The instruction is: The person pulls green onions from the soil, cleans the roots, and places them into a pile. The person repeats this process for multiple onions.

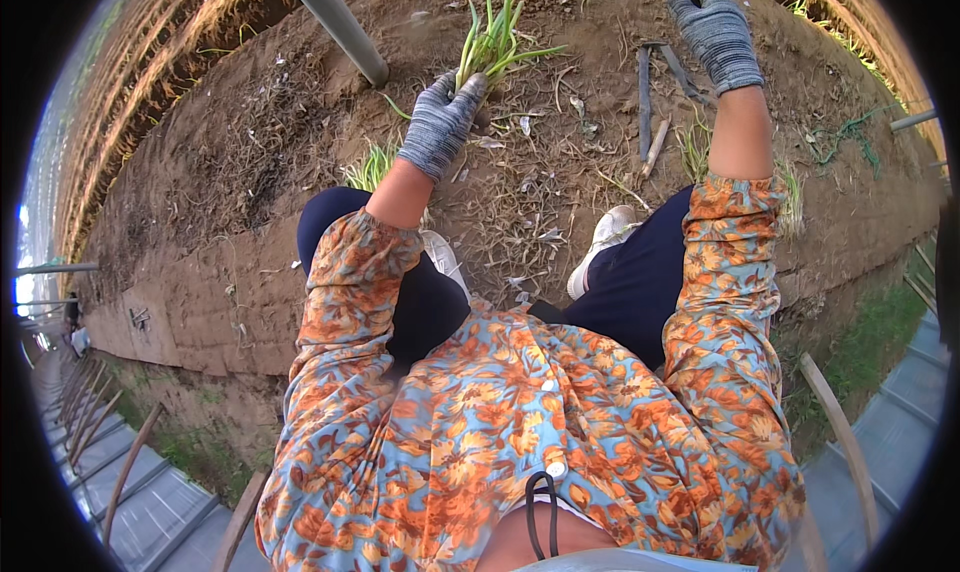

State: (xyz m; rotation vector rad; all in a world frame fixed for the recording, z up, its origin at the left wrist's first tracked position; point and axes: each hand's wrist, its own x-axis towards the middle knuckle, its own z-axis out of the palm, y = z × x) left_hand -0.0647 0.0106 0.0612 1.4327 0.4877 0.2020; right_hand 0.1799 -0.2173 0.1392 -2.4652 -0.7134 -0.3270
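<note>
My left hand (441, 125), in a grey knit glove, grips a bunch of green onion-like seedlings (491, 43) near its base; the leaves point away from me. My right hand (711, 31), gloved the same way, hovers farther out to the right with its fingers curled. Whether anything is pinched in it cannot be made out. Closer in than that hand, an angled dark metal hand tool (645, 103) with a wooden handle (655, 149) rests on the soil. More seedlings (373, 165) lie beside my left knee, and another clump (695, 149) is by my right forearm.
A grey metal pole (337, 28) stands in the soil at the upper left. Dry plant scraps (536, 212) litter the ground between my white shoes (604, 242). Green twine (851, 136) lies at right. Curved stakes (840, 437) and plastic sheeting (161, 512) are behind me.
</note>
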